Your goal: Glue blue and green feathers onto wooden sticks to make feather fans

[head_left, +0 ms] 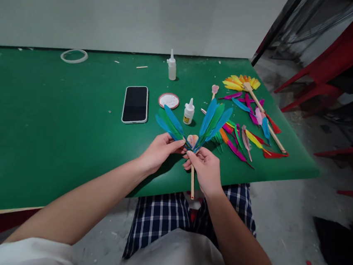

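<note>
Just above the table's front edge, my left hand (164, 150) is closed, thumb and fingers pinching the base of a bunch of blue and green feathers (171, 123) that points up to the left. My right hand (206, 168) is closed round a wooden stick (192, 182) with a rounded, pinkish-patterned head (192, 140). A second bunch of blue and green feathers (211, 123) rises to the right from beside that head. Both hands nearly touch at the feather bases, where fingers hide the joint. A small white glue bottle (189, 112) stands just beyond.
Loose coloured feathers (238, 142) and a yellow feather fan (242, 83) lie on the right of the green table (54, 137). Beyond my hands are a phone (135, 105), a round lid with white stuff (168, 101), another bottle (172, 67) and a tape ring (74, 56).
</note>
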